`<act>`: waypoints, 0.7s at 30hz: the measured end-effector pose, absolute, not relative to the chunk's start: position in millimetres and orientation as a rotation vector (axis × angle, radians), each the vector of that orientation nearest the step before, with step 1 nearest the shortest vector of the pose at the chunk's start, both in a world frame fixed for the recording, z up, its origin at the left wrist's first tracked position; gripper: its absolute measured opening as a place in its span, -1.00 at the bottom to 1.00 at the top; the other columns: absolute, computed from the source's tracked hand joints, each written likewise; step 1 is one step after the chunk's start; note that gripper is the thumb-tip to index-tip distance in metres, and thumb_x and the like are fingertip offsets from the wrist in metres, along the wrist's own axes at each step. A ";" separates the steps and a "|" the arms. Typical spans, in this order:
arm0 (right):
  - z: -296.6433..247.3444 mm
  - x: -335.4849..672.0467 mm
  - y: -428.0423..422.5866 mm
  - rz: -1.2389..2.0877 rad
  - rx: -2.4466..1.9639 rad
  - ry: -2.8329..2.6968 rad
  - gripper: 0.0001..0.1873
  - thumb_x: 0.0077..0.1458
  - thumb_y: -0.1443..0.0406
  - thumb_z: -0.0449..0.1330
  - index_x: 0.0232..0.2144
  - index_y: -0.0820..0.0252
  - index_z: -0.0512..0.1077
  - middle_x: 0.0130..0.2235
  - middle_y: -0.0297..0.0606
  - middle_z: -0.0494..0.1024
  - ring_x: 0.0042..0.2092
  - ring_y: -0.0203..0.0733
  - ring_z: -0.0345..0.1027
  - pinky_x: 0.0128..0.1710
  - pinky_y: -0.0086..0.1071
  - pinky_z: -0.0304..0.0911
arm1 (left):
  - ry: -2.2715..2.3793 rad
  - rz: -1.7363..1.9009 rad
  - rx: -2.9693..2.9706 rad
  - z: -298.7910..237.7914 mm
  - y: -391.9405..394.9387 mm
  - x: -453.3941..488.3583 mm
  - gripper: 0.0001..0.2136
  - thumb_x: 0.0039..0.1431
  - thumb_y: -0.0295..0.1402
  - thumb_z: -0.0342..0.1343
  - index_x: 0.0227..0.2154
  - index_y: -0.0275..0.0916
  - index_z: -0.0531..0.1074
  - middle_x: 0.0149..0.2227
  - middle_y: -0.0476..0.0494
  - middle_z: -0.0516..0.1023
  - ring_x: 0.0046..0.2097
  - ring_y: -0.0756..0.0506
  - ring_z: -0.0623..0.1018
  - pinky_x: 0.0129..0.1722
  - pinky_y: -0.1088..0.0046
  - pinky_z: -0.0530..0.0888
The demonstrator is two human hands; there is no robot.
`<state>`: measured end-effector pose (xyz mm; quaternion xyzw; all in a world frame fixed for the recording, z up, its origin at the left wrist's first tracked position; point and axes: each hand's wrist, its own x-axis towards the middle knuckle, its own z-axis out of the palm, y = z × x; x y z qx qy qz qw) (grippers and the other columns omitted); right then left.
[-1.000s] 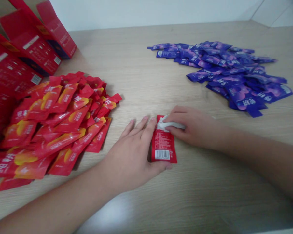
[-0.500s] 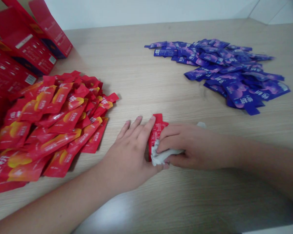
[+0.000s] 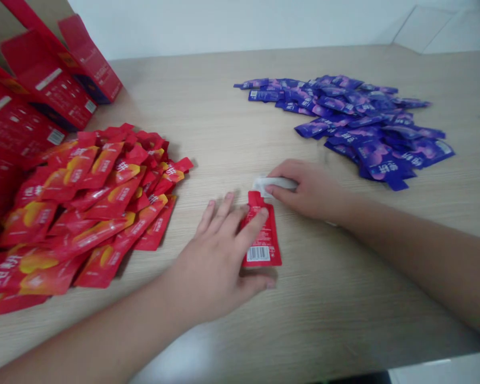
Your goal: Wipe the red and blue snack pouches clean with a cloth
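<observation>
One red sachet [image 3: 262, 237] lay flat on the wood-grain table [image 3: 232, 96], its long axis running almost straight away from the person and leaning slightly left. Its narrow tip pointed away from the person, and its wide, barcoded end faced them. The left hand [image 3: 212, 256] lay spread wide over the sachet's left side, with the index finger across the upper part and the thumb reaching just past the near end. The right hand [image 3: 308, 189] was narrowly closed, pinching one wad of white cloth [image 3: 275, 184] just beyond the sachet's tip. A large pile of red sachets [image 3: 92, 208] lay left of the left hand, too many to count. Beyond the right hand lay a similar pile of purple sachets [image 3: 364, 122]. At least three open red cartons [image 3: 48, 72] stood beyond the red pile, farther left.
</observation>
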<state>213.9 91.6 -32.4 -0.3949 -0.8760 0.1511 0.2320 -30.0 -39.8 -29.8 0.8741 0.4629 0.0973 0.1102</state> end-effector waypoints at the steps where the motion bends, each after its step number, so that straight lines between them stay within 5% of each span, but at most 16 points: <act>1: -33.2 215.0 93.3 0.426 -1.124 -2.357 -0.81 0.31 0.17 0.29 -0.14 0.11 0.63 -0.13 -0.20 0.69 -0.09 0.00 0.56 -0.01 -0.17 0.41 | 1.310 0.255 2.588 -28.8 -41.5 -27.4 -0.05 0.19 0.21 0.32 0.46 -0.25 0.18 0.49 -0.50 0.23 0.57 -0.56 0.00 0.50 -0.32 0.07; 3: -33.7 216.4 95.5 0.465 -1.166 -2.304 -0.83 0.29 0.18 0.29 -0.17 0.10 0.63 -0.16 -0.22 0.69 -0.13 -0.02 0.56 -0.05 -0.17 0.41 | 1.281 0.202 2.596 -25.8 -46.4 -20.7 -0.20 0.25 0.12 0.29 0.36 -0.34 0.31 0.47 -0.56 0.25 0.55 -0.52 0.11 0.50 -0.18 0.17; 6: -34.0 217.7 96.1 0.502 -1.165 -2.303 -0.81 0.30 0.15 0.27 -0.16 0.08 0.62 -0.16 -0.22 0.69 -0.14 0.00 0.56 -0.07 -0.15 0.41 | 1.347 0.097 2.646 -17.9 -57.5 -10.5 -0.44 0.36 -0.32 0.15 0.34 -0.45 0.31 0.39 -0.61 0.37 0.47 -0.44 0.34 0.46 -0.03 0.32; 11: -36.5 218.7 94.8 0.505 -1.172 -2.308 -0.79 0.31 0.13 0.25 -0.16 0.08 0.61 -0.16 -0.20 0.69 -0.15 0.01 0.57 -0.09 -0.12 0.43 | 1.563 -0.143 2.612 3.2 -74.8 -17.8 -0.29 0.28 -0.66 -0.02 0.48 -0.19 0.15 0.21 -0.35 0.61 0.07 -0.28 0.72 -0.07 0.21 0.70; 14: -38.6 218.7 95.1 0.511 -1.174 -2.314 -0.77 0.32 0.10 0.24 -0.15 0.06 0.62 -0.15 -0.19 0.69 -0.14 0.02 0.57 -0.09 -0.12 0.44 | 1.910 0.038 2.405 21.7 -70.2 -51.1 -0.37 0.37 -0.56 -0.02 0.45 -0.05 0.21 0.09 -0.22 0.69 -0.13 -0.27 0.76 -0.18 0.18 0.69; 17: -40.5 218.6 95.2 0.526 -1.183 -2.325 -0.77 0.33 0.10 0.23 -0.13 0.05 0.61 -0.13 -0.19 0.69 -0.13 0.02 0.57 -0.09 -0.11 0.45 | 2.288 0.582 2.130 41.9 -44.8 -107.6 -0.57 0.54 -0.21 -0.06 0.37 -0.07 0.33 0.19 -0.22 0.64 0.13 -0.32 0.69 0.08 0.08 0.64; 21: -42.8 219.3 95.6 0.527 -1.157 -2.341 -0.77 0.33 0.12 0.22 -0.12 0.04 0.62 -0.10 -0.19 0.70 -0.10 0.04 0.58 -0.04 -0.09 0.45 | 2.689 0.913 1.807 47.7 8.3 -189.3 -0.54 0.53 -0.12 -0.14 0.32 -0.17 0.38 0.10 -0.17 0.65 0.18 -0.35 0.63 0.18 -0.07 0.56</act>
